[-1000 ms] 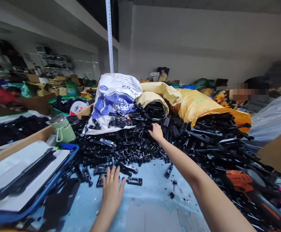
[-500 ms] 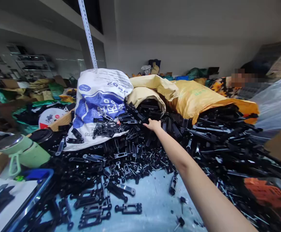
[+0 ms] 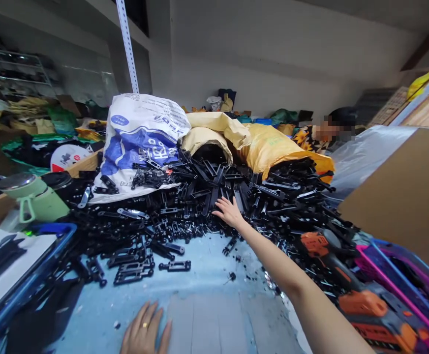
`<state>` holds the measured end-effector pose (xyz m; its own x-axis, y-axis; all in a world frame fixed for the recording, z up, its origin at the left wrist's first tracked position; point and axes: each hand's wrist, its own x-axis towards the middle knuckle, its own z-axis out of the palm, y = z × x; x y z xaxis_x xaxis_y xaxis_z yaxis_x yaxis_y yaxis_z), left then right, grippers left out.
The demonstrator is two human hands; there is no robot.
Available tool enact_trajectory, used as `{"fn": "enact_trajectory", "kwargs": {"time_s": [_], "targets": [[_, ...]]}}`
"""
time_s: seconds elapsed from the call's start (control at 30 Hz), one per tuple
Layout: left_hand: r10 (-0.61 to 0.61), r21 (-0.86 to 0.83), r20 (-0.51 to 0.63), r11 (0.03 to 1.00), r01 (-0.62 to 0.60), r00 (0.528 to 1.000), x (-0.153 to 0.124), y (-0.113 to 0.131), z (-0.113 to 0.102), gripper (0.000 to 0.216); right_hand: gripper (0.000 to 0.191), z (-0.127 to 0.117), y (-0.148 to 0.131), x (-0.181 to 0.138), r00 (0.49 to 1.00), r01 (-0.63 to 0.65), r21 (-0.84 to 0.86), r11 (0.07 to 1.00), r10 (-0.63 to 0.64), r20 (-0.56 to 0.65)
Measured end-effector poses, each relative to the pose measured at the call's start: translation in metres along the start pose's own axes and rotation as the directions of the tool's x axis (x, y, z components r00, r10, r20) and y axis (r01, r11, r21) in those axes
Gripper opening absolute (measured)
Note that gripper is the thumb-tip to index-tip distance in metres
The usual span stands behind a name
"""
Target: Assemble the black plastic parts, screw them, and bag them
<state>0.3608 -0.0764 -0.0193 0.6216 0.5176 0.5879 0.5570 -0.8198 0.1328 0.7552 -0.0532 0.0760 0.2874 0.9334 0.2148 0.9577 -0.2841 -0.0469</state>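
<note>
My right hand [image 3: 228, 211] reaches far out with fingers spread, palm down on the lower edge of a big heap of black plastic parts [image 3: 207, 196]. The heap spills from a yellow sack [image 3: 269, 145] lying on its side and laps against a white and blue sack [image 3: 140, 140]. My left hand [image 3: 144, 332] lies flat near the bottom edge on the light blue table top [image 3: 207, 314], fingers stretched and holding nothing. A few loose black brackets [image 3: 133, 268] lie between the two hands.
A green lidded mug [image 3: 33, 199] stands at the left beside a blue-rimmed tray [image 3: 26, 280] holding long black strips. An orange power drill [image 3: 347, 285] lies at the right, next to a pink and blue basket [image 3: 406, 280] and a cardboard box [image 3: 402, 191]. A person sits behind the sacks.
My right hand has drawn back from high on the heap, near the yellow sack's mouth, to its lower edge. My left hand is back in view at the bottom. The view swung right.
</note>
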Motion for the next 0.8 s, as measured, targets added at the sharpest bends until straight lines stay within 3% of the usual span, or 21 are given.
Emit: {"fn": "enact_trajectory", "kwargs": {"time_s": [0.1,0.2,0.3,0.4,0.6,0.7,0.8], "targets": [[-0.002,0.002,0.056,1.000,0.002,0.998,0.004,0.002,-0.009,0.032,0.052,0.008,0.003,-0.034,0.991,0.115,-0.037,0.993,-0.118,-0.070],[-0.047,-0.029,0.124,0.998,0.051,0.991,0.008,0.004,-0.013,0.035,0.050,0.010,0.006,-0.056,0.992,0.010,-0.041,0.999,-0.015,-0.122],[-0.088,-0.052,0.189,0.994,0.100,0.978,0.022,0.007,-0.015,0.039,0.035,0.002,0.007,-0.069,0.990,-0.077,-0.035,0.996,0.072,-0.117],[-0.064,-0.080,0.247,0.993,0.086,0.967,0.050,0.011,-0.015,0.039,0.025,-0.009,0.004,-0.072,0.995,-0.047,-0.037,0.998,0.044,-0.088],[-0.018,-0.119,0.345,0.991,0.063,0.938,0.110,0.026,0.002,0.030,0.035,-0.021,-0.004,-0.054,0.999,-0.035,-0.051,0.998,0.035,-0.004],[-0.023,-0.138,0.329,0.988,0.072,0.944,0.120,0.027,0.009,0.023,0.032,-0.034,-0.012,-0.045,0.999,-0.039,-0.053,0.998,0.040,0.013],[-0.048,-0.181,0.309,0.978,0.109,0.950,0.115,0.018,0.006,0.022,0.033,-0.049,-0.030,-0.060,0.999,0.032,-0.052,0.998,-0.032,-0.011]]}}
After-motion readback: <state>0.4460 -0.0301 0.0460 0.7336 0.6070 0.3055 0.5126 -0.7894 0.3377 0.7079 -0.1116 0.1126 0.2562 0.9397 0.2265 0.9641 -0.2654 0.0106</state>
